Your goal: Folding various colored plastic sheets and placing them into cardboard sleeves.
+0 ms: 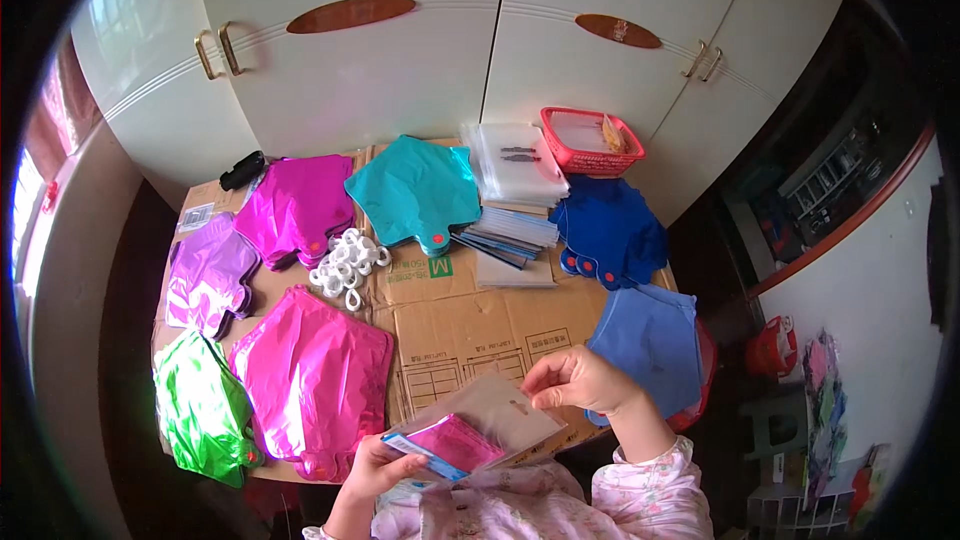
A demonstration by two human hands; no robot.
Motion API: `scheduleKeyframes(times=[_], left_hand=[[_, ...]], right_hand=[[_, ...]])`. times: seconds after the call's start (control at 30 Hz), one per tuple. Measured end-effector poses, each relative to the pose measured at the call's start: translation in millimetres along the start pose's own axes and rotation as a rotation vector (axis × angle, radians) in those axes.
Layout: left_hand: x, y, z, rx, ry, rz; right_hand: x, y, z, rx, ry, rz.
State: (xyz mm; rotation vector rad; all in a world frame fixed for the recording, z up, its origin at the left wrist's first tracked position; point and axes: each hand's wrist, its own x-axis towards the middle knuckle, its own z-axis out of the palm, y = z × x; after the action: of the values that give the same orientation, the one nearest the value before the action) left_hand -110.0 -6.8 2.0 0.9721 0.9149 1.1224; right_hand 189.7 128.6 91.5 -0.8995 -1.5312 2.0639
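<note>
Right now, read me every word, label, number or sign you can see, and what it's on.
I don't copy printed text; here's where it stands.
Tan cardboard sheet: green and black print.
White paper label on that sheet: too small to read.
Right brown oval cabinet plaque: too small.
Blue card in clear plastic bag: too small.

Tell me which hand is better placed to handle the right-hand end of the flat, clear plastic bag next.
Probably the right hand: its fingertips are at that end of the clear plastic bag, while the left hand holds the opposite end, near the folded, shiny magenta foil.
</note>
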Motion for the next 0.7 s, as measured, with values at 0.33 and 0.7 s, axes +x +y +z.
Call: scheduleKeyframes(times=[0.33, 0.7], left_hand=[[1, -2, 4, -0.067, 0.004, 0.019], [5, -7, 24, -0.209, 0.181, -0.027]], right_hand=[[4, 28, -5, 0.442, -0.249, 0.033], [11, 6, 16, -0.078, 0.208, -0.114]])
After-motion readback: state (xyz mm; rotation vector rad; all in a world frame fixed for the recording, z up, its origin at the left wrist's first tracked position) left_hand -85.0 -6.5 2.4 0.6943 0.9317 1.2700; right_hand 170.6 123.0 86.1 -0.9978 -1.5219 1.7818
